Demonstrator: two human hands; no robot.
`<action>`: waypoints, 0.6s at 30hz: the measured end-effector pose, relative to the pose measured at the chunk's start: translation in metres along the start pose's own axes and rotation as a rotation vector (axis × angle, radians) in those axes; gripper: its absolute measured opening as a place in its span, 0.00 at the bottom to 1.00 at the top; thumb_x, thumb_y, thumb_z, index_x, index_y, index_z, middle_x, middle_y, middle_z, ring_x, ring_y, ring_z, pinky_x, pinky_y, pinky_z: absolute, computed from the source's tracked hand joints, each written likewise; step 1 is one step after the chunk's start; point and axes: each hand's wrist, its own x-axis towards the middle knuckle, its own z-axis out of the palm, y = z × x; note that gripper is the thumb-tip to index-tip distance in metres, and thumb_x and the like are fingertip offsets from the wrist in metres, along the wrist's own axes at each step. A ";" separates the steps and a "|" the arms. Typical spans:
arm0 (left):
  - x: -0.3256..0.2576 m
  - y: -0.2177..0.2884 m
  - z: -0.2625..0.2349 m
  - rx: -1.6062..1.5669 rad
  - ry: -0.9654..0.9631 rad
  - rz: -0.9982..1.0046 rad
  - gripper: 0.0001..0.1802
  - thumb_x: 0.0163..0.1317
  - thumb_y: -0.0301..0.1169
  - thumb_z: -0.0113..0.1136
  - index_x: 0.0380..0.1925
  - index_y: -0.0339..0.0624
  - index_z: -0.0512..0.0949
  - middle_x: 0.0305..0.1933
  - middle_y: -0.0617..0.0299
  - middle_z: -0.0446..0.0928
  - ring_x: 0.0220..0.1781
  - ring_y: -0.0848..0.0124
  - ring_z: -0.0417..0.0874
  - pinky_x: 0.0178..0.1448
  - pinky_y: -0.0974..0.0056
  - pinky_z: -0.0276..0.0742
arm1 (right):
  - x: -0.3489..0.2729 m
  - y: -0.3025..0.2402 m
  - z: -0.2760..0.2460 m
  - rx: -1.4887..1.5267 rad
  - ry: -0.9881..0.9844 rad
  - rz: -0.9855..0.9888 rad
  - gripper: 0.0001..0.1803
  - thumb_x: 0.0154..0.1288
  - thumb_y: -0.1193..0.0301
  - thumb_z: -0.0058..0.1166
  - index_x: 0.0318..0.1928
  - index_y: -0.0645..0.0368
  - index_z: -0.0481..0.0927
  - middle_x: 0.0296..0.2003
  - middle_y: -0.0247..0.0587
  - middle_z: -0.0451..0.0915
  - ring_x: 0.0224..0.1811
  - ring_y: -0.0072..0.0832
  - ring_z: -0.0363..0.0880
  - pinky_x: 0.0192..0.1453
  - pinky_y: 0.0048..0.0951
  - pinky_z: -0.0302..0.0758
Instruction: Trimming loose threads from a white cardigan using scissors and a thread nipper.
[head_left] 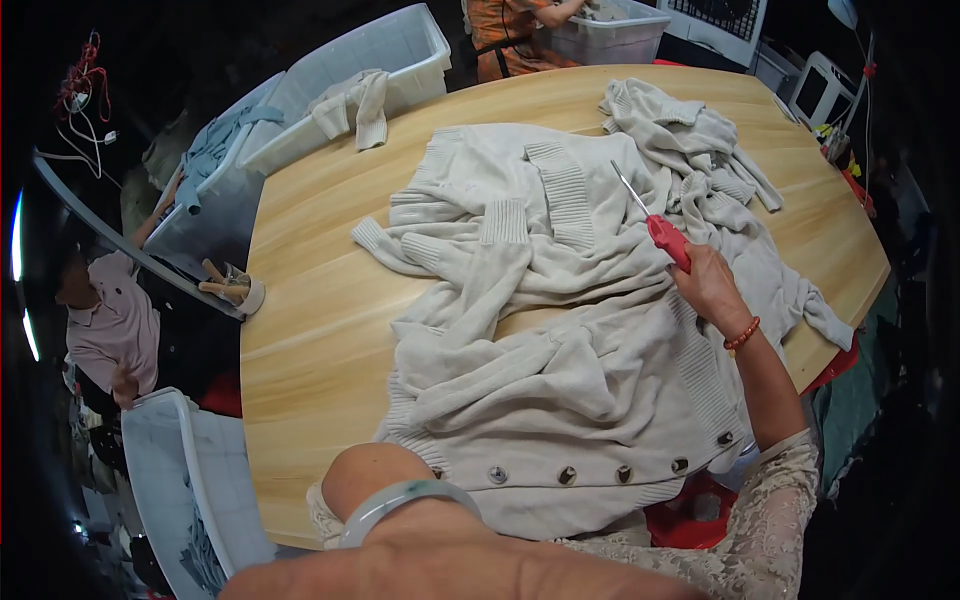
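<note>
My right hand point(712, 285), with an orange-red bead bracelet on its wrist, is closed around a red-handled tool point(668, 241). The tool's thin metal shaft points up and left over the knitwear; its exact kind is unclear. Close to the camera at the lower edge looms my left hand point(460, 560), its wrist in a pale green bangle point(400, 497); its fingers are hidden. Below the tool, a cream knit cardigan point(560, 410) lies spread out, dark buttons along its near edge. Another cream knit garment point(480, 165) with ribbed cuffs lies beyond it, rumpled.
More cream knitwear point(660, 120) is heaped at the far right of the wooden table point(310, 350). White bins point(425, 65) stand around the left and far edges, one with blue garments point(220, 140). A small tool cup point(252, 297) sits at the left edge. Two other people are nearby.
</note>
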 end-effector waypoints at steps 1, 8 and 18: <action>-0.002 0.001 -0.001 0.007 0.004 -0.008 0.06 0.56 0.22 0.62 0.32 0.43 0.77 0.39 0.57 0.80 0.40 0.68 0.80 0.46 0.64 0.73 | -0.001 -0.004 0.002 0.002 -0.001 0.006 0.13 0.59 0.68 0.59 0.37 0.67 0.80 0.36 0.62 0.82 0.43 0.57 0.81 0.51 0.50 0.76; -0.012 0.002 0.029 -0.032 -0.008 -0.083 0.08 0.54 0.20 0.62 0.33 0.42 0.77 0.40 0.56 0.81 0.40 0.68 0.80 0.47 0.64 0.73 | -0.005 0.036 0.007 -0.004 -0.023 0.098 0.17 0.54 0.67 0.64 0.40 0.64 0.80 0.39 0.56 0.84 0.45 0.53 0.82 0.52 0.48 0.78; 0.076 -0.204 0.071 0.274 -0.487 -0.253 0.17 0.55 0.29 0.67 0.46 0.39 0.79 0.52 0.50 0.78 0.58 0.55 0.76 0.62 0.56 0.70 | 0.057 0.063 0.038 0.007 -0.097 0.079 0.22 0.48 0.64 0.68 0.41 0.67 0.84 0.43 0.57 0.85 0.48 0.48 0.84 0.55 0.42 0.80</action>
